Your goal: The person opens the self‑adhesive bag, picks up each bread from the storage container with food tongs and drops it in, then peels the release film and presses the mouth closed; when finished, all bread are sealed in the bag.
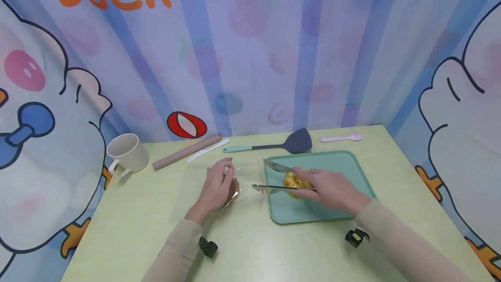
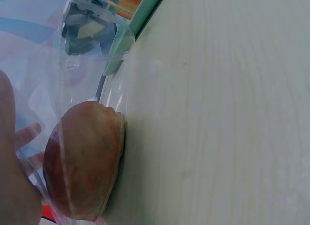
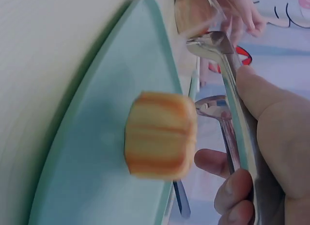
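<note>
In the head view my left hand [image 1: 213,189] has its fingers curled at a clear plastic bag [image 2: 92,72]. A rounded brown bread [image 2: 87,162] is inside the bag, close to the table, with fingers showing behind it through the film. My right hand [image 1: 332,188] grips metal tongs [image 1: 278,187], thumb along one arm and fingers on the other. The tongs' tips are spread, pointing left past the tray's edge, with nothing between them. Below the tongs, a golden bread roll [image 3: 160,135] sits on the green tray [image 1: 313,214], apart from the tips.
Along the back lie a pinkish rolling pin [image 1: 187,152], a white plastic knife [image 1: 208,150], a spatula [image 1: 297,141] with a dark blade and a small pink utensil [image 1: 341,138]. A white mug [image 1: 127,153] stands at the back left. A printed curtain [image 1: 250,55] hangs behind the table.
</note>
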Tool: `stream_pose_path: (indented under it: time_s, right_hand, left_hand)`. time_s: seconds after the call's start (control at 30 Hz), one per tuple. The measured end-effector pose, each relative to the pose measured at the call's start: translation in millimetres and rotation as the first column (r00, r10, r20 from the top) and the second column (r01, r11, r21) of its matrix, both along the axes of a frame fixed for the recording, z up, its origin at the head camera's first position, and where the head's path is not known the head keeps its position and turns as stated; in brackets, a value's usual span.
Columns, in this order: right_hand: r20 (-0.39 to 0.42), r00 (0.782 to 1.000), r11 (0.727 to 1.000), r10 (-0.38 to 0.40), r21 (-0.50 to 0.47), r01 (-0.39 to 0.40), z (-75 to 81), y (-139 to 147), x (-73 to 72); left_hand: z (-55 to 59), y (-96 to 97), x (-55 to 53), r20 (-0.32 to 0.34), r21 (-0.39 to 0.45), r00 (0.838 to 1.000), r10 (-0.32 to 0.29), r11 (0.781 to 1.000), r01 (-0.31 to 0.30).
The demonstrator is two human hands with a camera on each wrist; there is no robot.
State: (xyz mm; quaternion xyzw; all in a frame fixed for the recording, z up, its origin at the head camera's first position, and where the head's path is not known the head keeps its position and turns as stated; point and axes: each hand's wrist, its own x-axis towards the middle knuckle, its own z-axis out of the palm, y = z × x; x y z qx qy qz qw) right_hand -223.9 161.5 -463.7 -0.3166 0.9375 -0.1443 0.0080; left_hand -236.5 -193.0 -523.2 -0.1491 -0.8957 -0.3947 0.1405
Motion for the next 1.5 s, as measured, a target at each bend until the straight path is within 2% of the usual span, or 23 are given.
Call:
stream_pose_path:
  time_s: [0.37,0.53,0.67,0.83,1.07,1.5]
  right_hand:
    - [0.039,0.999,0.999,-0.034,-0.025,0.035,8.0,47,6.4]
    - [0.066,0.994,0.995,-0.088,-0.030,0.091,6.3,67,11.1]
    - [0.067,0.993,0.993,-0.098,-0.057,0.102,3.9,80,13.1]
    - [0.080,0.992,0.993,-0.095,-0.058,0.100,-2.8,92,15.9]
    - [0.140,0.986,0.991,-0.092,-0.085,0.104,-18.5,105,20.4]
    - [0.182,0.979,0.990,-0.095,-0.088,0.112,-38.3,105,20.0]
  left_hand:
    - [-0.3,-0.1,-2.6,0.059,0.050,0.998,-0.013,0.999,0.010]
    - [-1.0,-1.2,-1.5,0.049,0.055,0.999,-0.017,0.998,0.014]
    - [0.0,-0.8,-2.2,0.043,0.062,0.999,-0.017,0.998,0.015]
    - [0.6,0.3,-1.8,0.056,0.059,0.998,-0.013,0.998,0.010]
    - [-0.6,0.6,-0.2,0.073,0.059,0.997,-0.013,0.998,0.009]
    - [-0.4,-0.2,-0.2,0.098,0.062,0.995,-0.004,0.998,-0.002]
